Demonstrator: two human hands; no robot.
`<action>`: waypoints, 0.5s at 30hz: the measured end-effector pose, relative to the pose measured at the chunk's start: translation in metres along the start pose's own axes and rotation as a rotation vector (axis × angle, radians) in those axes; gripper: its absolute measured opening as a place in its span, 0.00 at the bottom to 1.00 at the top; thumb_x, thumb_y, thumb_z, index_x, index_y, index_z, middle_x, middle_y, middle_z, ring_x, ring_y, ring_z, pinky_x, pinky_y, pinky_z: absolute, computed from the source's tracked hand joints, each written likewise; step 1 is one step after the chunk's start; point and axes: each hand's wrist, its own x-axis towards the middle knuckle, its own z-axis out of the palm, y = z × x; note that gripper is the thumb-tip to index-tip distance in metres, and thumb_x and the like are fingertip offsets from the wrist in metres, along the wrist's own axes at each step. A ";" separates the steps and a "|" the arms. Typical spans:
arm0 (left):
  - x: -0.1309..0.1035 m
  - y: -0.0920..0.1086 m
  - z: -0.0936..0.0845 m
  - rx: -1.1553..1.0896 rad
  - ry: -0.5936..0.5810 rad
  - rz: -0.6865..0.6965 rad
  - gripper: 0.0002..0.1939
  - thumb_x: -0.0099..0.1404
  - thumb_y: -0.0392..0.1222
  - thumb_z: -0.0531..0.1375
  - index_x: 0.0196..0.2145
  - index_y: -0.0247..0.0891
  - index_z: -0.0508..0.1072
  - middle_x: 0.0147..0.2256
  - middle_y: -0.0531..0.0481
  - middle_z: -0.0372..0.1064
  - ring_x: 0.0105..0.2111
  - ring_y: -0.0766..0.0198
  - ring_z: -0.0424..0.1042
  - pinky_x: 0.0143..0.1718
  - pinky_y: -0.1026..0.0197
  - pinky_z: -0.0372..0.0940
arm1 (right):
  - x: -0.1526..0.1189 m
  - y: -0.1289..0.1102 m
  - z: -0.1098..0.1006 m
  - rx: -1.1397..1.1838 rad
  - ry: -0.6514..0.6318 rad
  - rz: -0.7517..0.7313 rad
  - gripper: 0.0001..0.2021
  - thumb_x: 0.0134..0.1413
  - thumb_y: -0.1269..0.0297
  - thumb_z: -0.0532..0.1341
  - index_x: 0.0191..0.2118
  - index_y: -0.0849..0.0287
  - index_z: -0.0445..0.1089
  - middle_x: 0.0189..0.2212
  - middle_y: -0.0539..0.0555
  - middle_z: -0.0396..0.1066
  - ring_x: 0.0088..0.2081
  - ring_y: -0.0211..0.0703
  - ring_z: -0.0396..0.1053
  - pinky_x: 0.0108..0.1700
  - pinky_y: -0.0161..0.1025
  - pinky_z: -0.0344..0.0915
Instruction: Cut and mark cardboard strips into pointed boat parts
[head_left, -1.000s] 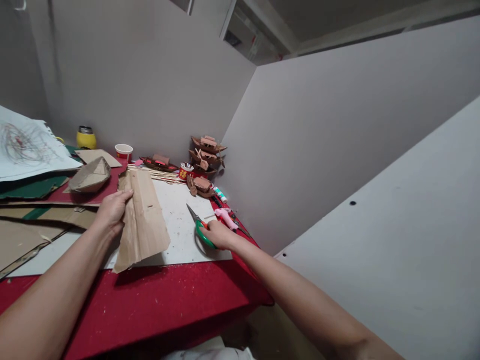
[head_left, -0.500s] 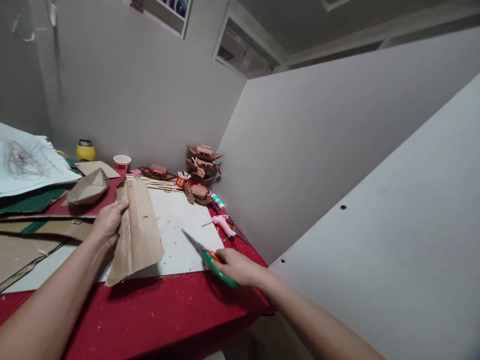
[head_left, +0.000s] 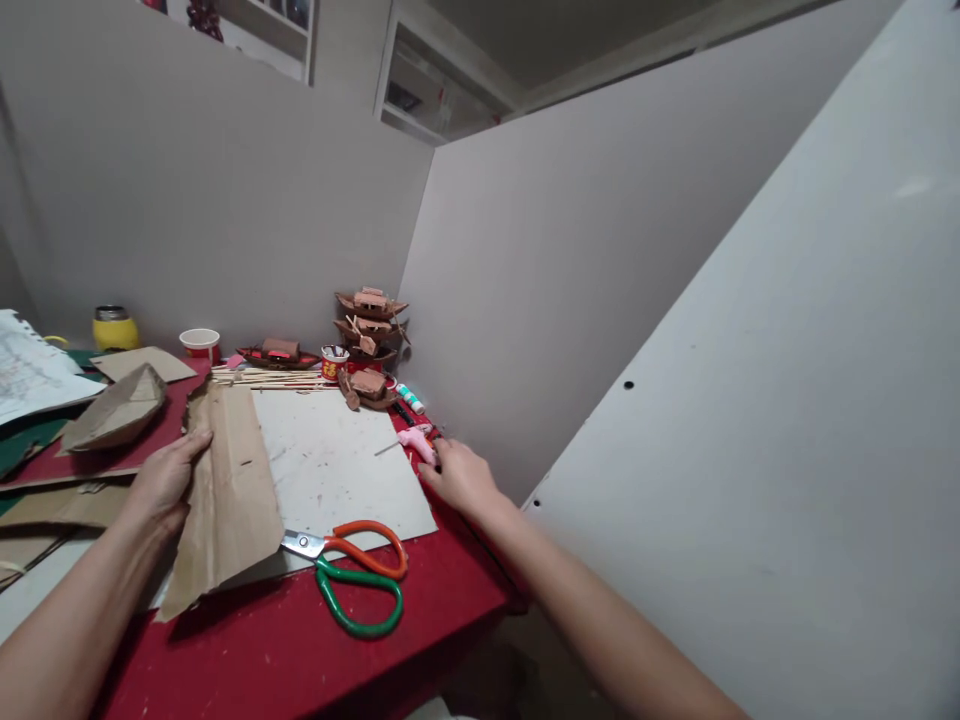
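My left hand [head_left: 166, 482] grips a creased sheet of brown cardboard [head_left: 234, 490] by its left edge, thumb on top. The sheet is held tilted above the white board [head_left: 330, 460]. At the right edge of the table, my right hand [head_left: 463, 478] reaches down beside a pink glue gun [head_left: 417, 441]. Its fingers are bent around something small among the tools there, and the fingertips are partly hidden. Scissors [head_left: 363, 546] with one orange and one green handle lie at the board's front edge, their blades hidden by the cardboard.
Small brown model boats [head_left: 370, 328] are stacked in the back corner, with another boat [head_left: 279, 353] to their left. Thin sticks [head_left: 262, 379] lie behind the board. A folded cardboard hull [head_left: 120, 410] sits at left. Grey panels [head_left: 600, 250] rise behind and to the right.
My right hand has let go of the scissors, which now lie on the table, and has moved away to the glue gun. The left hand still holds the cardboard. The view has turned right.
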 end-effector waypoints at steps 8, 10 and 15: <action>-0.001 0.000 -0.003 0.003 -0.077 0.002 0.04 0.57 0.32 0.60 0.29 0.37 0.75 0.19 0.54 0.73 0.17 0.64 0.71 0.23 0.64 0.68 | 0.029 0.029 0.028 0.081 -0.028 0.125 0.10 0.56 0.65 0.57 0.41 0.63 0.71 0.40 0.66 0.75 0.44 0.57 0.71 0.42 0.44 0.60; 0.001 0.000 -0.003 0.008 -0.084 -0.001 0.03 0.57 0.33 0.61 0.30 0.37 0.75 0.19 0.53 0.73 0.17 0.62 0.72 0.23 0.63 0.69 | 0.028 0.034 0.025 0.164 0.001 0.149 0.10 0.57 0.64 0.57 0.39 0.63 0.71 0.39 0.66 0.74 0.44 0.58 0.70 0.42 0.44 0.60; 0.004 -0.002 -0.002 0.030 -0.065 0.015 0.03 0.53 0.34 0.63 0.29 0.36 0.75 0.18 0.52 0.73 0.19 0.60 0.73 0.22 0.63 0.68 | 0.018 0.053 0.003 0.567 0.070 0.168 0.13 0.57 0.56 0.55 0.37 0.62 0.68 0.31 0.58 0.72 0.35 0.48 0.69 0.35 0.39 0.62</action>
